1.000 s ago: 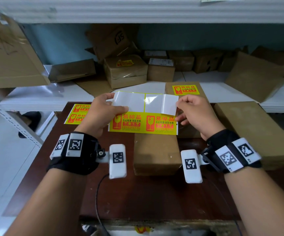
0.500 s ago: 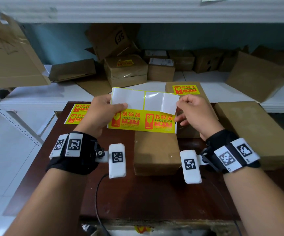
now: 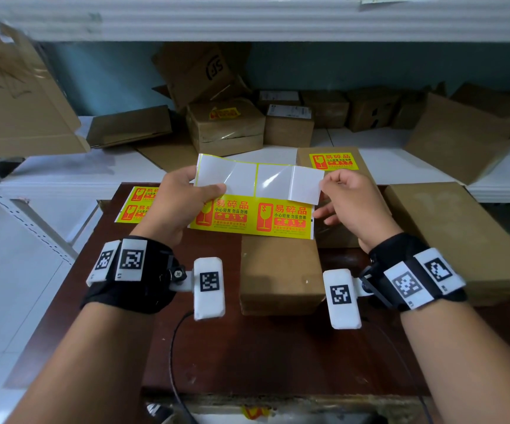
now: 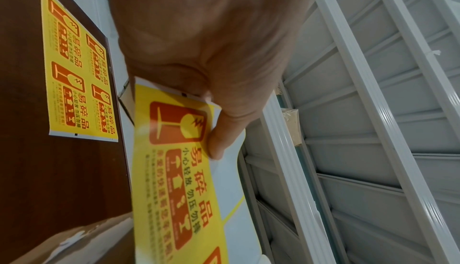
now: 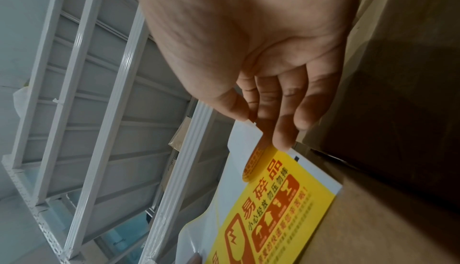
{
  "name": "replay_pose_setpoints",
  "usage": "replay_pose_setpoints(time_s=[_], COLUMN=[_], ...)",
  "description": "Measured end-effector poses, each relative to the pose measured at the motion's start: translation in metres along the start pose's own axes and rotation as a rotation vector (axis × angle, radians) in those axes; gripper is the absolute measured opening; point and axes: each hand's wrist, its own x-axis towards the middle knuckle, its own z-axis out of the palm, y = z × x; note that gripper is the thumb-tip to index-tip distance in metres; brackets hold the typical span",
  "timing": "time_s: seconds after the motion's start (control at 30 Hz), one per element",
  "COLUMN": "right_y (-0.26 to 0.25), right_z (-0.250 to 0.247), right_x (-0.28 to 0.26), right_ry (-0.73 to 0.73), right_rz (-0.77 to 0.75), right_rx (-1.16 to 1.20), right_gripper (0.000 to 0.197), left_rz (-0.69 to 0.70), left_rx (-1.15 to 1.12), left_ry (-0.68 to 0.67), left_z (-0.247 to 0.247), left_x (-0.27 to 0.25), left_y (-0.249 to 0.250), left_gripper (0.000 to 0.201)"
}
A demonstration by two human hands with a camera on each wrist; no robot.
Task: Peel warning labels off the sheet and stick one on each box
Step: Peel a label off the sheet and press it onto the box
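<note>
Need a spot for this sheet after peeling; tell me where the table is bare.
Bare wood shows on the table between the wrists and the near edge, below the middle box. Farther back is crowded: spare label sheet, labelled box, large right box.

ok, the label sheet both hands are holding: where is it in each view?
Head: label sheet at centre, held above the boxes between the left hand and right hand.
Left wrist: lower centre, running down from the thumb.
Right wrist: lower right, below the fingertips.
Shared landmark: the red broken-glass icon printed on the yellow labels, seen in all three.
</note>
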Motion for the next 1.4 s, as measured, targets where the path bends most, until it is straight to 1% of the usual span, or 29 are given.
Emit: replay_pose_setpoints(time_s=[0.2,0.37,0.73,0.9,1.4], right_y=[0.0012,0.0016,0.0041,0.0045,0.0035], right_z=[0.0004,-0.0003,-0.0017,-0.0023,-0.0045], right_x=[0.0010,0.0012,0.0020,0.0024,0.0012], right_ry=[0.007,0.013,0.029,0.038,0.055], right_rz=[-0.018,-0.021,-0.026,-0.026,-0.028], right_rx=[-0.015,-0.008,-0.027,-0.022,0.002], right_gripper=[0.015,0.015,0.014,0.014,0.016], left_rz=[0.007,0.012,0.016,0.012,0.012], left_rx=[0.020,0.032,0.040,0.050,0.048], left_ry=[0.004,0.005,0.010,0.023,0.024], left_z=[-0.0014,-0.0018,-0.0032,-0.0045,-0.0071], left_x=[-0.0002,0.0010,0.0032,0.0042,0.0048], left_y=[-0.0010,-0.0019,-0.0038,-0.0040,-0.0045], left_gripper=[0.020,0.016,0.014,0.011,0.015])
